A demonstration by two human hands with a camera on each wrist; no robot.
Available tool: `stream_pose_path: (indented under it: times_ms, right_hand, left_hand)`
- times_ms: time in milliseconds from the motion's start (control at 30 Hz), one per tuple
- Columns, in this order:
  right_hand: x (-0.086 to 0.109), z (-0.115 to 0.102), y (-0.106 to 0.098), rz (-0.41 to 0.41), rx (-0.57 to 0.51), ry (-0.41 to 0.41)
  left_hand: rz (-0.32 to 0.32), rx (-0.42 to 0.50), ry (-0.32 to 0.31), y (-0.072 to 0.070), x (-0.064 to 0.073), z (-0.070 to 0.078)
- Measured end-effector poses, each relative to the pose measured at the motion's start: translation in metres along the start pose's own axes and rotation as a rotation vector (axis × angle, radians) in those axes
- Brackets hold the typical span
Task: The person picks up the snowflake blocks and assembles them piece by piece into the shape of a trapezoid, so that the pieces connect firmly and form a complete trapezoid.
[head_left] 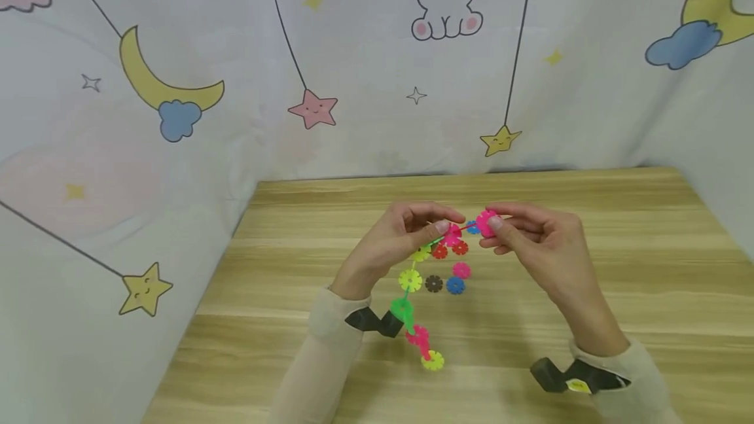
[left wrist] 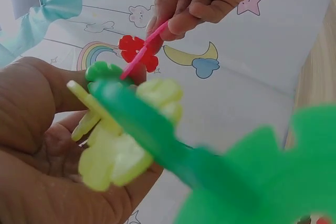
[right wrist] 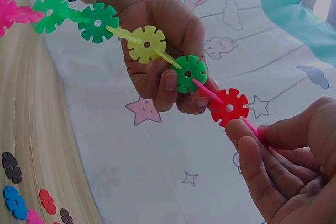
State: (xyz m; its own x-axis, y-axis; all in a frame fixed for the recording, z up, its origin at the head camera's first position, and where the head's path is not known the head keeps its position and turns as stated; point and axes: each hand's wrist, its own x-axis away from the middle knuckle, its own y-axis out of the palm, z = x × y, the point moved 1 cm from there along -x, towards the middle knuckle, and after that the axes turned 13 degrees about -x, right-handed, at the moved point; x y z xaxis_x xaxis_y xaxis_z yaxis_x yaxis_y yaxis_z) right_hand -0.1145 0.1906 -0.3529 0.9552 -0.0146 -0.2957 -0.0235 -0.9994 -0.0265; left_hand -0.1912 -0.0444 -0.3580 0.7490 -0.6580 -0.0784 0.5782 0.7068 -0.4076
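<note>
A: What are the fingers doing?

B: The right hand (right wrist: 294, 171) pinches a pink disc (head_left: 486, 222) edge-on between thumb and fingertips, next to the red disc (right wrist: 229, 107). The left hand (right wrist: 163, 45) curls round the chain (right wrist: 121, 32) near its green disc (right wrist: 190, 73), thumb pressed on the face.

A: And the chain itself?

B: It is held up over the middle of the tabletop (head_left: 648, 267), nearer the far edge; from the left hand it droops down toward the near edge, ending in a yellow disc (head_left: 432, 360).

A: How will it handle?

B: Light, I'd judge, thin hard plastic. Each disc looks stiff, but the joints are only slots pushed together (so the string sags and may pop apart if bent). Best held by the disc faces right beside the joint being worked, not by the dangling tail.

A: Anything else?

B: Loose discs (head_left: 448, 277) lie on the tabletop just beneath the hands.
</note>
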Motion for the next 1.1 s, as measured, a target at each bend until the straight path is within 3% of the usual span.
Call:
stream_pose_path:
  times_ms: [233,533,800,1100]
  right_hand:
    - [0.001,0.002,0.004,-0.031,0.028,-0.017]
    - [0.001,0.005,0.009,-0.004,0.024,-0.054]
    - [0.001,0.005,0.015,-0.025,0.017,-0.071]
    - [0.001,0.004,0.011,-0.053,0.009,-0.092]
  left_hand:
    - [0.003,0.001,0.005,-0.002,0.002,0.0]
    - [0.035,0.014,-0.059,-0.002,0.002,0.0]
    - [-0.042,0.103,-0.057,0.002,-0.001,0.002]
    - [-0.019,0.14,-0.049,0.004,-0.002,0.001]
